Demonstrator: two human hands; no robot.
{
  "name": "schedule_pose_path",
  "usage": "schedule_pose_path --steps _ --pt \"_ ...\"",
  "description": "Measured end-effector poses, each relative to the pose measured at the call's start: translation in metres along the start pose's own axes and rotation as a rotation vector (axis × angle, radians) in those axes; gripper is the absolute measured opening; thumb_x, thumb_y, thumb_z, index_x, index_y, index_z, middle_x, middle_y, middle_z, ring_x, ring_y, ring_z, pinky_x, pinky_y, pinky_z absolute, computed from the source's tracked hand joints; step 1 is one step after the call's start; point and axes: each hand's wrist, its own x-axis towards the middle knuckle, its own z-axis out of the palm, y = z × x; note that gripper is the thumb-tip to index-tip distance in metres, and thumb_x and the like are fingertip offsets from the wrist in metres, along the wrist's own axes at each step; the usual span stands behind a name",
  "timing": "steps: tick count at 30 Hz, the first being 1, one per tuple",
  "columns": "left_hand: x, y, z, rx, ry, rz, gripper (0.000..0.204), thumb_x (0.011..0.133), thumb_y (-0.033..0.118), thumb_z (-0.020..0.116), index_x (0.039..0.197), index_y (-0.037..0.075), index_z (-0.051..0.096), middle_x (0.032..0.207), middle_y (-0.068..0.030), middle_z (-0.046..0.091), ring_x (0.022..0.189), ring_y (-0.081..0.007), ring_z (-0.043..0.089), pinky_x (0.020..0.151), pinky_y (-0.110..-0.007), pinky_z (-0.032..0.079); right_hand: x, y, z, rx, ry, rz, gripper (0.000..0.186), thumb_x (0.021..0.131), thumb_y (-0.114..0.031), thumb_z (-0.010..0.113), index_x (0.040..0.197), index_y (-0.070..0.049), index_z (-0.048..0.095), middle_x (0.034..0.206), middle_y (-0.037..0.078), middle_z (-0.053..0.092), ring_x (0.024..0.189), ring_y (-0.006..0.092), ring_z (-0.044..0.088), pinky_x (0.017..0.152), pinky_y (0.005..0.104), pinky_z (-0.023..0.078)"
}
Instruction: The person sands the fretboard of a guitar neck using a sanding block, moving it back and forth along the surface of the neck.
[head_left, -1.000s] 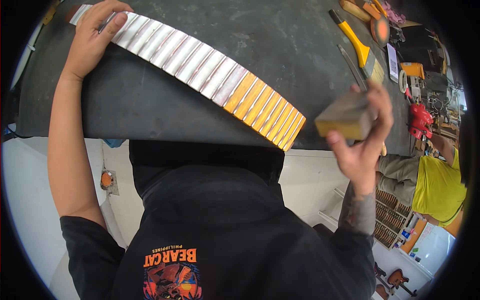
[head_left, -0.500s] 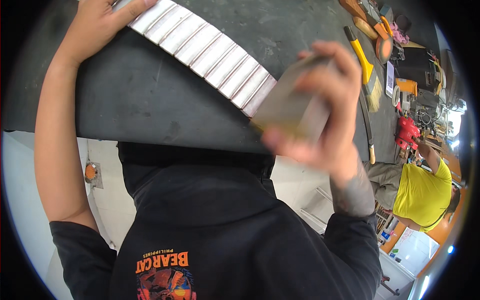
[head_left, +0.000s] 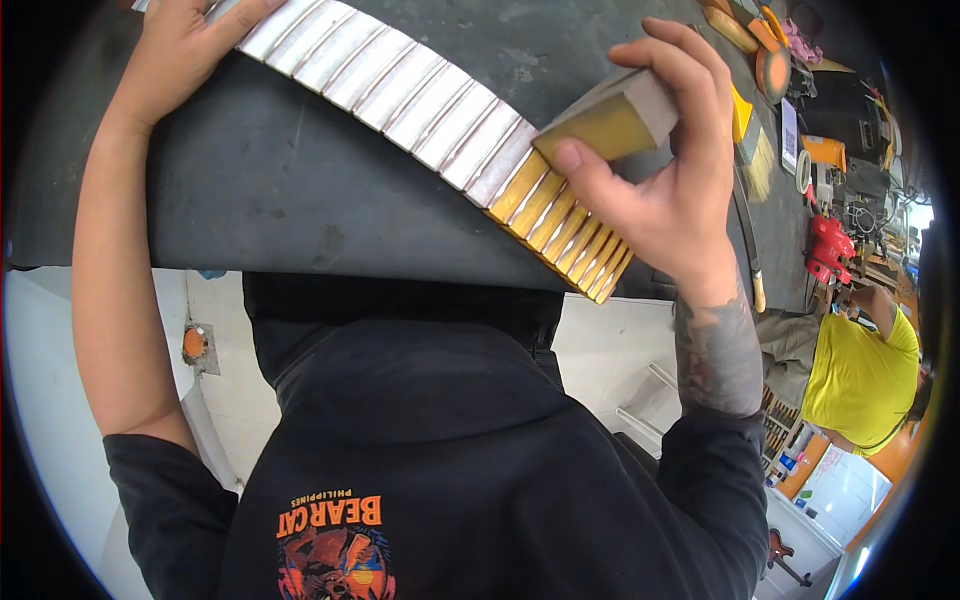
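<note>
A long row of flat slats (head_left: pixel 385 75) runs aslant across the dark work table, from the upper left to the table's near edge. Most slats show worn silver-white faces; at the right end, narrow gold-coloured ones (head_left: pixel 565 228) stand close together. At the upper left, my left hand (head_left: pixel 195 50) grips the row's far end, thumb along a slat; its other fingertips are partly out of the picture. My right hand (head_left: pixel 690 150) holds a block (head_left: pixel 610 125), grey with a dull gold side, between thumb and fingers. The block is tilted over the row where silver meets gold; contact is unclear.
The dark table (head_left: pixel 290 200) ends just before my body. Beyond my right hand lie a broad brush (head_left: pixel 757 165), a long thin tool with a pale handle (head_left: pixel 757 290), a tape roll (head_left: pixel 803 170) and a red object (head_left: pixel 830 248). A person in a yellow shirt (head_left: pixel 860 385) is at right.
My right hand has moved up and back with the block, uncovering the gold-coloured slats at the right end. My left hand stays on the row, which sits slightly further left in the picture.
</note>
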Motion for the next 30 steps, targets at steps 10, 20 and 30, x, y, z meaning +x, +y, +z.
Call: schedule_pose_path --steps 10,20,30 --pt "0.006 -0.004 0.005 -0.019 0.023 0.049 0.029 0.097 0.036 0.071 0.101 0.007 0.069 0.102 -0.0108 0.065 0.107 -0.0294 0.059 0.100 -0.043 0.043 0.003 -0.023 0.007 0.121 0.008 -0.058 0.064 0.065 -0.022 0.093 0.122 -0.008 0.067 0.133 0.015 0.058 0.121 0.0335 0.060 0.096 0.0427 0.053" --pt "0.007 -0.001 0.010 -0.039 0.009 0.029 0.030 0.097 0.036 0.071 0.101 0.007 0.069 0.102 -0.0107 0.065 0.108 -0.0289 0.059 0.100 -0.042 0.043 -0.001 -0.032 0.014 0.132 -0.006 -0.114 0.066 0.066 -0.033 0.094 0.122 -0.011 0.068 0.134 0.022 0.054 0.126 0.0402 0.056 0.095 0.0479 0.054" --pt "0.004 -0.009 0.008 -0.043 0.007 0.018 0.028 0.097 0.033 0.071 0.101 0.006 0.069 0.102 -0.0104 0.066 0.107 -0.0276 0.060 0.099 -0.041 0.044 0.002 -0.022 0.008 0.075 0.018 -0.037 0.061 0.061 -0.024 0.094 0.118 -0.014 0.072 0.140 0.026 0.051 0.121 0.0406 0.059 0.095 0.0461 0.054"
